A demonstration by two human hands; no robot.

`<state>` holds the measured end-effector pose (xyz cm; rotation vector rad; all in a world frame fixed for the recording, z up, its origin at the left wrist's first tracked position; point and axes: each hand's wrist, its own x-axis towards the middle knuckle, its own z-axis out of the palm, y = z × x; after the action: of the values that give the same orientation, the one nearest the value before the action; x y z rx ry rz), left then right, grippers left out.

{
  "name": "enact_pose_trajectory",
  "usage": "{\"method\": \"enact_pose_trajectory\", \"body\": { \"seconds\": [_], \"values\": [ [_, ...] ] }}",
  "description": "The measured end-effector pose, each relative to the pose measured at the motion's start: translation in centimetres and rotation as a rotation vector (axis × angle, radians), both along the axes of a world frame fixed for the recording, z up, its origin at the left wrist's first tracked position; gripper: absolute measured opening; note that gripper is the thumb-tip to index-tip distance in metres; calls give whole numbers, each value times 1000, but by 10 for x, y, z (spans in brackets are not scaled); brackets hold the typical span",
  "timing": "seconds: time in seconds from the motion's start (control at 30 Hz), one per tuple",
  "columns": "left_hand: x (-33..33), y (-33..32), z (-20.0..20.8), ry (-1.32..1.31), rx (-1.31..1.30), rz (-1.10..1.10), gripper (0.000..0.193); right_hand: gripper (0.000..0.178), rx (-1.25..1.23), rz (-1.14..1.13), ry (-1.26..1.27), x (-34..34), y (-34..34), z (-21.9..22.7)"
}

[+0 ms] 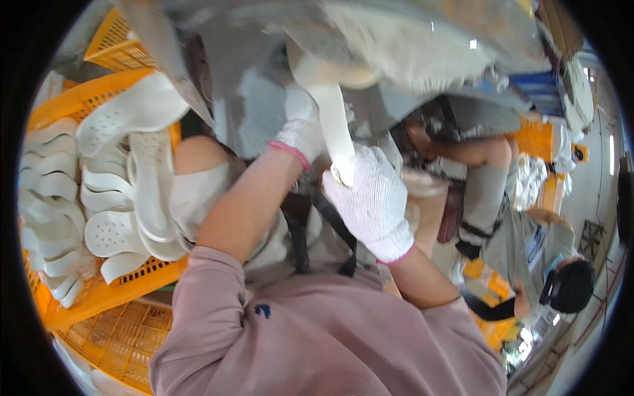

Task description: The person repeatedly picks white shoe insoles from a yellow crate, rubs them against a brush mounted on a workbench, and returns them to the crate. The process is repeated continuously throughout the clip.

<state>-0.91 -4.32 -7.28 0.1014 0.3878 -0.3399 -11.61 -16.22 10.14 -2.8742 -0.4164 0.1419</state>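
A long white shoe insole [334, 125] is held edge-on in front of me, its upper end against a pale, dusty machine part [360, 71]. My right hand [373, 198], in a white knitted glove, is closed round the insole's near end. Higher up, my left hand [302, 122], gloved the same way, grips the insole's left side near the machine; most of its fingertips are hidden. Grey dusty metal surrounds the left hand.
An orange crate [119, 294] full of white insoles [109, 234] stands at my left, above another orange crate [119, 336]. A dust-covered machine housing [422, 46] hangs overhead. To the right sits another person [528, 251], near more orange crates [531, 138].
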Motion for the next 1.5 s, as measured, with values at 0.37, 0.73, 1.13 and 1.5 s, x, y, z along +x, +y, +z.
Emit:
{"method": "enact_pose_trajectory", "body": {
  "seconds": [0.37,0.73,1.13,1.5],
  "values": [
    [-46,-12,73,55,199,173,52,23,1368,-617,608,-59,-72,-43],
    [-52,-14,69,55,69,109,49,63,1221,-758,662,-70,-58,-1],
    [-88,-18,91,-230,-3,78,50,77,803,-370,440,-83,-109,-9],
    [-92,-21,55,-109,143,-104,66,72,1034,-228,459,-54,-115,-44]
  ]
}}
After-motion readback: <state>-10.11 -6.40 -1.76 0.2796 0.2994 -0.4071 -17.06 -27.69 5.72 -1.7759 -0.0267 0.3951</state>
